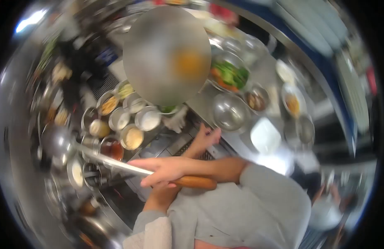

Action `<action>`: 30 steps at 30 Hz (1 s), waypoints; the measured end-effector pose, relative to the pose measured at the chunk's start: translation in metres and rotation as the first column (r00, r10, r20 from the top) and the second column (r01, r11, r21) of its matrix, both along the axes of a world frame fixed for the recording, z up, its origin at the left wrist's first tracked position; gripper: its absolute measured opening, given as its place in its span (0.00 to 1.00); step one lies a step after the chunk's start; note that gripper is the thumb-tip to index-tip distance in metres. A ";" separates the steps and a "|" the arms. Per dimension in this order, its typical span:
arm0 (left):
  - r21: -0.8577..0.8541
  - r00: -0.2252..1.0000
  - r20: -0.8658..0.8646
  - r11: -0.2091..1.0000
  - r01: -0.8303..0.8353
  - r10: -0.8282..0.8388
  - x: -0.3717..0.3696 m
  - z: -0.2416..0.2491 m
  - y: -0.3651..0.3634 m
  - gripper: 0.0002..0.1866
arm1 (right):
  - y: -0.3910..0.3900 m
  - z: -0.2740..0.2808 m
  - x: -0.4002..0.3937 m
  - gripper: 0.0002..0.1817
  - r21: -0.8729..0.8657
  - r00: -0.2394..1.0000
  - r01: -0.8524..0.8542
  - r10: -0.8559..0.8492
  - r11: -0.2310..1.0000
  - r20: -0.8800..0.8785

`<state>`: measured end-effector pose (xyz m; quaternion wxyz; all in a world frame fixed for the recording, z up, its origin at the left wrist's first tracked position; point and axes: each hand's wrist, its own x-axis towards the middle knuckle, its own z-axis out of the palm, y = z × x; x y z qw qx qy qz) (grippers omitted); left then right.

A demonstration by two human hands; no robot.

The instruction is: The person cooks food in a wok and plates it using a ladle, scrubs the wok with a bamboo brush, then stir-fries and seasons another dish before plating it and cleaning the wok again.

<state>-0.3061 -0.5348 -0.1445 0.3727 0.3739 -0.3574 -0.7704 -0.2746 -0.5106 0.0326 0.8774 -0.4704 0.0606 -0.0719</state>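
Right hand (167,170) fingers closed round ladle handle (196,181) (wooden grip); left hand (206,137) open, flat on counter (237,143).

Right hand (167,171) closing around the wooden-handled long steel ladle (117,164), forearm crossing above it, left hand (206,137) reaching out beyond the ladle, fingers spreading

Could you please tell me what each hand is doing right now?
Left hand: open, holding nothing.
Right hand: closed around the ladle.
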 end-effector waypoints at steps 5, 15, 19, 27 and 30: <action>-0.442 0.543 0.539 0.765 -0.469 0.644 0.171 -0.062 0.124 0.22 | -0.006 0.004 0.039 0.38 0.106 0.982 -0.012 0.031 0.994 -0.186; -0.688 -0.686 0.725 -0.110 -0.717 -0.061 0.324 -0.010 0.467 0.47 | 0.157 0.023 0.433 0.19 -0.418 0.795 -0.581 0.597 0.698 -0.108; -0.446 -0.444 0.895 -0.126 -0.886 -0.040 0.381 -0.032 0.459 0.44 | 0.255 -0.045 0.552 0.12 -0.654 0.829 -0.509 0.523 0.560 -0.197; 0.320 -0.587 -0.140 -0.524 -0.789 0.797 0.411 -0.029 0.497 0.27 | 0.251 -0.047 0.564 0.31 -0.555 0.711 -0.681 0.612 0.478 -0.346; 0.441 -0.715 -0.412 -0.563 -0.699 0.565 0.445 0.016 0.488 0.27 | 0.272 -0.062 0.595 0.34 -0.719 0.778 -0.559 0.560 0.412 -0.284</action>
